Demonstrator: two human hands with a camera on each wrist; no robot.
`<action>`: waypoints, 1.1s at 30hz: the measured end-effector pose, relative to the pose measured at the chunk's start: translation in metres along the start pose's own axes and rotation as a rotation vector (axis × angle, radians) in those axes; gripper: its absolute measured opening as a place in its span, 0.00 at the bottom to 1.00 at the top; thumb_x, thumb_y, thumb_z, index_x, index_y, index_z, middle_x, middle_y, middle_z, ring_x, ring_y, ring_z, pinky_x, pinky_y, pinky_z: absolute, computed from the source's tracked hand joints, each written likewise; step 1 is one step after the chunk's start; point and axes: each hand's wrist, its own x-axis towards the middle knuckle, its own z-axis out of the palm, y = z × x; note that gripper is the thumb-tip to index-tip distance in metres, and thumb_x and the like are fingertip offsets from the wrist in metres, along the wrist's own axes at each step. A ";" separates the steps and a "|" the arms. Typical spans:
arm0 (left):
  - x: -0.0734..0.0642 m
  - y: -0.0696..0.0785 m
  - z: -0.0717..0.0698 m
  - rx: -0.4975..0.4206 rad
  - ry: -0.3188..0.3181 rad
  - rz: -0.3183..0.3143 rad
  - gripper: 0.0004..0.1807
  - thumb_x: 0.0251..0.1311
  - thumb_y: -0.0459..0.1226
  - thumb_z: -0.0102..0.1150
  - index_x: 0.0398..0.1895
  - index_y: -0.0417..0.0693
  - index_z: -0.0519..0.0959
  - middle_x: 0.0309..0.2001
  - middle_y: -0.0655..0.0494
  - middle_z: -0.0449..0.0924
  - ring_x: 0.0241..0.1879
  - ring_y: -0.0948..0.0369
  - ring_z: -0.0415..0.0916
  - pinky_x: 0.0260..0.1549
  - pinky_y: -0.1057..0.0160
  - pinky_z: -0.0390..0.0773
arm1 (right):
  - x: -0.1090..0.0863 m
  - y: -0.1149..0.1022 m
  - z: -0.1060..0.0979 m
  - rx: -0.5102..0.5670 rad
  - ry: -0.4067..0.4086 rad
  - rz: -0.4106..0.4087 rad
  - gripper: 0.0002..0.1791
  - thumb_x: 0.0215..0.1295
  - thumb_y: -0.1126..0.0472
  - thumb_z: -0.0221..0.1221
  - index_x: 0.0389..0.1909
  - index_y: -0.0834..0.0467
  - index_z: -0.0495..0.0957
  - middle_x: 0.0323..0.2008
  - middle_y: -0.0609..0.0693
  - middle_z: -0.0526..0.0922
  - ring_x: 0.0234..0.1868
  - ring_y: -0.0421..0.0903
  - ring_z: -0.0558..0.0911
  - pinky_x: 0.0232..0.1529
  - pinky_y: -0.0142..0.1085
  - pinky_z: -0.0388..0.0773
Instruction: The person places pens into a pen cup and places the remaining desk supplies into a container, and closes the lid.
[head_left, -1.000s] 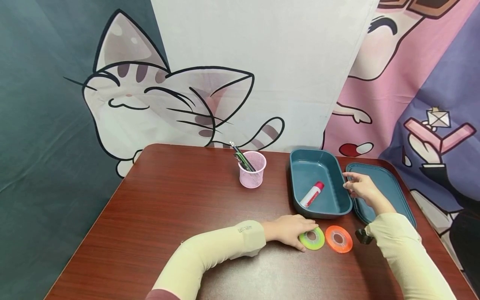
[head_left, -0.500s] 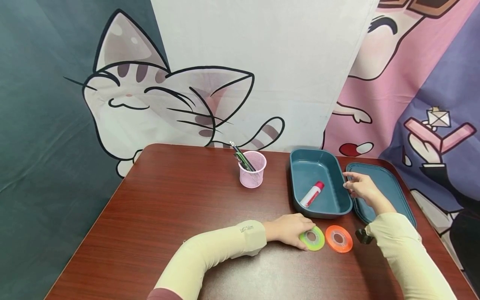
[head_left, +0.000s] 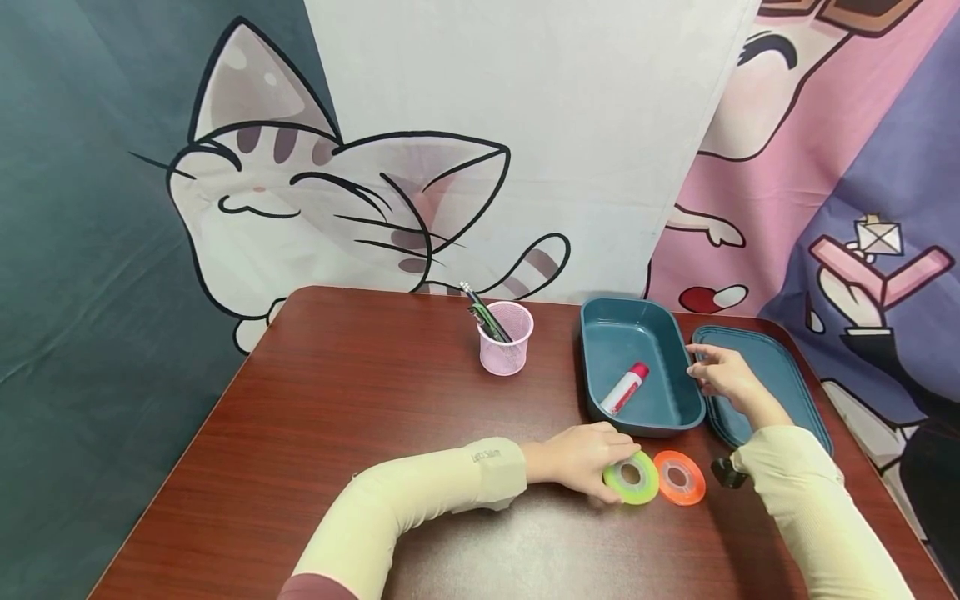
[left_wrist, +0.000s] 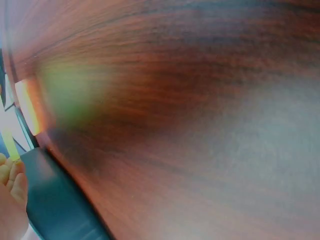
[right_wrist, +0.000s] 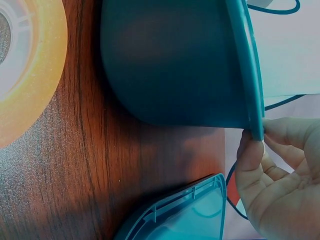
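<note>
My left hand (head_left: pixel 581 460) pinches the edge of a yellow-green roll of tape (head_left: pixel 648 483), just in front of a teal box (head_left: pixel 684 400). In the left wrist view, only part of that hand (left_wrist: pixel 12 200) shows at the lower left, under a strip of the green roll (left_wrist: pixel 11 144). An orange roll of tape (head_left: pixel 694 483) lies to its right. Thumb and fingers of my right hand (head_left: pixel 726 379) hold the box's right rim, seen closely in the right wrist view at the rim (right_wrist: pixel 254 85). A white and red glue stick (head_left: pixel 622 392) lies inside the box.
The teal lid (head_left: pixel 776 379) lies right of the box, under my right forearm. A pink mesh cup (head_left: pixel 504 354) with pens stands left of the box. Brown tabletop (head_left: pixel 360 375) spreads across the left, and printed cloths (head_left: pixel 525 100) hang behind.
The left hand has shifted slightly right with the green roll, which now appears lifted a little and close to the orange one. The right hand stays on the box rim.
</note>
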 end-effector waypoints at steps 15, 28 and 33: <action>0.008 -0.014 -0.027 -0.020 0.131 -0.085 0.35 0.41 0.59 0.58 0.52 0.52 0.70 0.48 0.66 0.74 0.46 0.69 0.68 0.46 0.79 0.65 | -0.002 0.000 0.000 -0.017 -0.003 -0.004 0.31 0.61 0.65 0.48 0.64 0.68 0.51 0.28 0.46 0.70 0.23 0.37 0.70 0.28 0.34 0.75; 0.023 -0.036 -0.034 -0.110 0.157 -0.292 0.38 0.42 0.58 0.59 0.56 0.51 0.68 0.48 0.63 0.73 0.43 0.67 0.66 0.41 0.76 0.68 | 0.000 0.002 0.000 0.000 -0.003 -0.001 0.31 0.61 0.66 0.48 0.64 0.67 0.51 0.28 0.46 0.70 0.22 0.37 0.70 0.28 0.33 0.74; 0.030 -0.042 -0.033 -0.138 0.161 -0.344 0.35 0.42 0.57 0.61 0.54 0.51 0.70 0.43 0.63 0.73 0.42 0.66 0.65 0.39 0.76 0.67 | 0.002 0.003 -0.001 -0.002 -0.002 0.005 0.31 0.61 0.65 0.49 0.64 0.67 0.51 0.28 0.45 0.70 0.23 0.37 0.70 0.28 0.34 0.75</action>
